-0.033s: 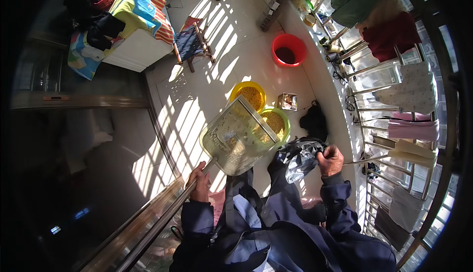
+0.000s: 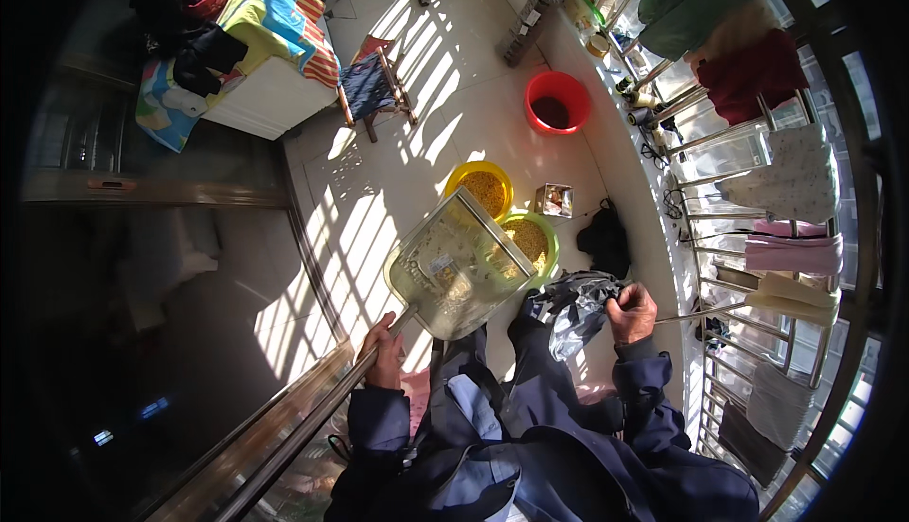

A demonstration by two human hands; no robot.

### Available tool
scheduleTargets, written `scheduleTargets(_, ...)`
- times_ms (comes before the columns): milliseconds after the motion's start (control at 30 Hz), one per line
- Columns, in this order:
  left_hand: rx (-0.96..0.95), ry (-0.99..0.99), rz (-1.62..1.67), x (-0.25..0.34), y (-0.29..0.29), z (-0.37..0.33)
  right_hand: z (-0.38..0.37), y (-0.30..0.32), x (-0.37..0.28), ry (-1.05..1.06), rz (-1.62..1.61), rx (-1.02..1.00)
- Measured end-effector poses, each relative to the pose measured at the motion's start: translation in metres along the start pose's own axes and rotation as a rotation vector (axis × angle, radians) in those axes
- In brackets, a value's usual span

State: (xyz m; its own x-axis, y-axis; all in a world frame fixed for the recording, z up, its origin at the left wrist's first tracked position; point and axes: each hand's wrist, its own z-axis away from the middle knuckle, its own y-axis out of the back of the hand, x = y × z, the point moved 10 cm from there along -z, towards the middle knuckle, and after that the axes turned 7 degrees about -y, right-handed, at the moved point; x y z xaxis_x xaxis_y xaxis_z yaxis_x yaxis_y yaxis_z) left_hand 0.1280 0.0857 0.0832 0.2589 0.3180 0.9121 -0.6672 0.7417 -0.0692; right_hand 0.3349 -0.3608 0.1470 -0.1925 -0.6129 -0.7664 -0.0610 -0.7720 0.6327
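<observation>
My left hand [image 2: 383, 356] grips the handle of a large pale scoop pan [image 2: 454, 266], held tilted above the floor with some yellow grain in it. My right hand [image 2: 632, 312] clutches the gathered top of a silvery-grey plastic bag [image 2: 568, 309] in front of my body. Just beyond the pan stand a yellow basin [image 2: 464, 177] and a green basin [image 2: 551, 238], both filled with yellow grain. The pan's far edge overlaps the green basin.
A small open box [image 2: 554, 200] and a black bundle [image 2: 603, 238] lie beside the basins. Farther off are a red bucket [image 2: 557, 103], a folding stool [image 2: 374, 87] and a cloth-covered white cabinet [image 2: 270, 68]. Laundry hangs along the railing [image 2: 786, 191] at right.
</observation>
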Motion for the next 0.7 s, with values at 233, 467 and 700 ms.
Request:
scheduleTargets(233, 0.056, -0.022, 0.038, -0.009, 0.007, 0.008, 0.013, -0.012, 0.007, -0.108, -0.218, -0.109)
scheduleTargets(467, 0.061, -0.025, 0.031, -0.006, 0.006, -0.012, 0.015, 0.018, 0.004, -0.068, -0.325, -0.007)
scheduleTargets(700, 0.043, -0.055, 0.040, 0.016, 0.030, -0.098, 0.009, -0.022, 0.001, -0.153, -0.297, 0.057)
